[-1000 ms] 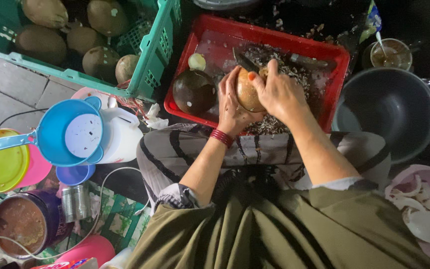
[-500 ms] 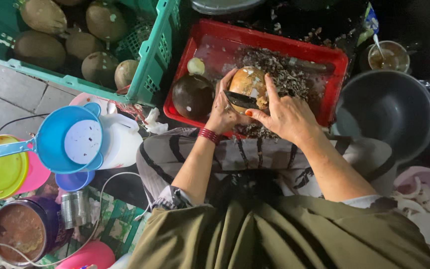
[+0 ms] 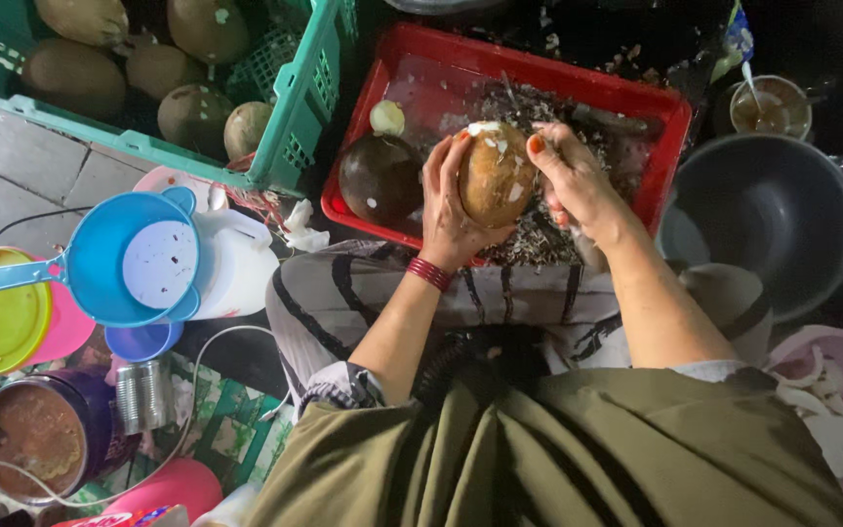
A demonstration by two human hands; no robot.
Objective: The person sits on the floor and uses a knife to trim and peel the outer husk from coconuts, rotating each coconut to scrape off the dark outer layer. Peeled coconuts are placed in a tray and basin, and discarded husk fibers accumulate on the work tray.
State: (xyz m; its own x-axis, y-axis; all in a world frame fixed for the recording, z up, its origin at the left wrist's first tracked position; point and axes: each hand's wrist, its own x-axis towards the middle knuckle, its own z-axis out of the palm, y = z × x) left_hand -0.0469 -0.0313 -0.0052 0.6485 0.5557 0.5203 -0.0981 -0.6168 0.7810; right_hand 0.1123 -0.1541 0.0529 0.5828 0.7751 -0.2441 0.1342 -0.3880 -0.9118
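Nearest the camera, the person's olive-clad lap fills the lower frame and hides the ground below it; a pink basin (image 3: 836, 410) of white coconut pieces is cut off at the right edge. Just beyond the knees, the left hand (image 3: 449, 200) cups a brown coconut (image 3: 496, 174), fingers curled round its left side, over the near edge of the red tray (image 3: 421, 83). The right hand (image 3: 570, 181) presses against the coconut's right side; whether it grips a tool I cannot tell, as blur hides the lower fingers. The coconut is tan, with white flecks and a pale scraped top. A darker coconut (image 3: 380, 178) lies beside it in the tray's left part, shavings crowding the right. A grey bowl (image 3: 763, 220) sits right of the tray; a green crate (image 3: 300, 107) of coconuts stands at the far left.
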